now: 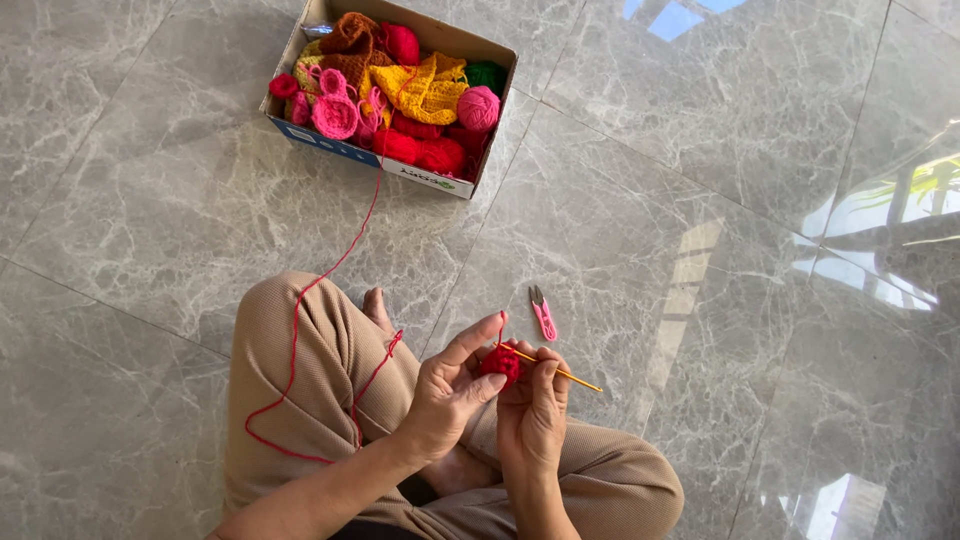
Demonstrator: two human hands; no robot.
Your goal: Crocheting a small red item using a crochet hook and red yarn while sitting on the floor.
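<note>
My left hand (445,395) pinches a small red crochet piece (499,364) between thumb and fingers, index finger raised with the red yarn (296,330) running over it. My right hand (533,405) grips a thin yellow crochet hook (560,373) whose tip sits in the red piece. The yarn strand loops across my beige trouser leg (300,370) and trails over the floor up to the cardboard box (330,143).
The open cardboard box at top holds several yarn balls and crocheted pieces in red, pink, yellow, orange and green. A pink thread snipper (542,313) lies on the grey marble floor just beyond my hands. I sit cross-legged, a bare foot (378,310) showing.
</note>
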